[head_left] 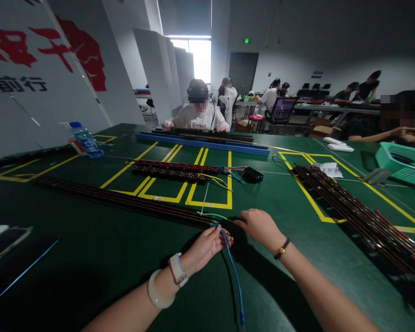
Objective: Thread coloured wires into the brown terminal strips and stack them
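Observation:
My left hand (207, 249) is closed in a pinch on a blue wire (235, 272), close to the end of a long dark strip bundle (124, 200). From there the blue wire hangs toward the near edge and ends in a terminal. To its right, my right hand (261, 228) is closed around a green wire (214, 215) that runs from the strip end; its fingertips are partly hidden. A thin white cable tie (204, 200) stands up from the strip end beside the green wire.
Shorter strips with coloured wires (173, 173) and a black connector (253, 174) lie ahead. More strips (349, 212) lie right, near a green basket (404, 161). A water bottle (87, 139) stands left. Across the table, a person handles strips by a blue channel (207, 144).

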The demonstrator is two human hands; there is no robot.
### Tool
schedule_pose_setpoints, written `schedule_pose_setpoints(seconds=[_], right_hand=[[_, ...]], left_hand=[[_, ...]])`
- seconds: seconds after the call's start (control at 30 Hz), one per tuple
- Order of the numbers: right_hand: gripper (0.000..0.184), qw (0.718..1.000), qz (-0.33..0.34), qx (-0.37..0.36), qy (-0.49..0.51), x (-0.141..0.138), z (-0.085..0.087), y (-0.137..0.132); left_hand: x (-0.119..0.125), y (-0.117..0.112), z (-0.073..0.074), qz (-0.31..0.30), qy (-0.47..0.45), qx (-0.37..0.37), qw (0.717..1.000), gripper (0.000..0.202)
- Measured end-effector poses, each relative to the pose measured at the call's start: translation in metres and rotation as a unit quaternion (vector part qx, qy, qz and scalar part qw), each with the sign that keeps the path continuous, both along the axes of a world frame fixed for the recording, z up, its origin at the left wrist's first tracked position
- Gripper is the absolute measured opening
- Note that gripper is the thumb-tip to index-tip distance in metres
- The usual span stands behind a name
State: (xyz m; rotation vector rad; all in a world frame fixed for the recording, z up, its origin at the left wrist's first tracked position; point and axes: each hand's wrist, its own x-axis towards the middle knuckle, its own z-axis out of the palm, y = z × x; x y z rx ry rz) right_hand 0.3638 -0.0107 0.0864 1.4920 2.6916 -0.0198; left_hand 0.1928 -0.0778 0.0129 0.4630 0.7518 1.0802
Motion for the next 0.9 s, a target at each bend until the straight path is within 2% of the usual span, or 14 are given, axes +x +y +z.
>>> schedule_pose_setpoints(seconds=[0.1,0.17,0.3,0.43,0.5,0.57,0.63,0.7,0.8,0.9], right_hand=[[0.038,0.999,-0.002,-0.025,0.032,-0.003,0.02,-0.021],[0.036,0.998,0.015,-0.061,0.028,-0.007,0.025,-0.035],[0.033,0.992,0.059,-0.109,0.01,-0.013,0.022,-0.048],[0.03,0.997,0.02,-0.071,0.031,-0.009,0.022,-0.037],[0.03,0.997,0.002,-0.056,0.044,-0.005,0.025,-0.029],[0.031,0.997,-0.007,-0.052,0.057,-0.001,0.025,-0.021],[0.029,0.997,-0.013,-0.049,0.066,0.003,0.022,-0.015],[0.027,0.997,-0.023,-0.046,0.06,0.004,0.016,-0.009],[0.025,0.998,-0.03,-0.043,0.043,0.005,0.01,-0.005],[0.025,0.997,-0.027,-0.036,0.069,0.004,0.015,-0.007]], left_hand=[[0.001,0.001,-0.001,0.012,-0.004,-0.024,1.0,0.017],[0.003,0.001,-0.003,0.023,-0.001,-0.038,0.999,0.015],[0.002,0.001,-0.006,0.028,0.029,-0.037,0.999,0.021],[-0.006,0.002,-0.002,-0.023,0.138,0.012,0.99,0.03],[-0.012,0.004,0.002,-0.079,0.245,0.049,0.965,0.036],[-0.017,0.006,0.006,-0.124,0.357,0.088,0.922,0.04],[-0.021,0.007,0.01,-0.136,0.448,0.13,0.874,0.042],[-0.023,0.005,0.012,-0.127,0.502,0.163,0.84,0.043],[-0.025,0.002,0.015,-0.112,0.526,0.193,0.821,0.043],[-0.025,0.001,0.015,-0.087,0.513,0.188,0.833,0.041]])
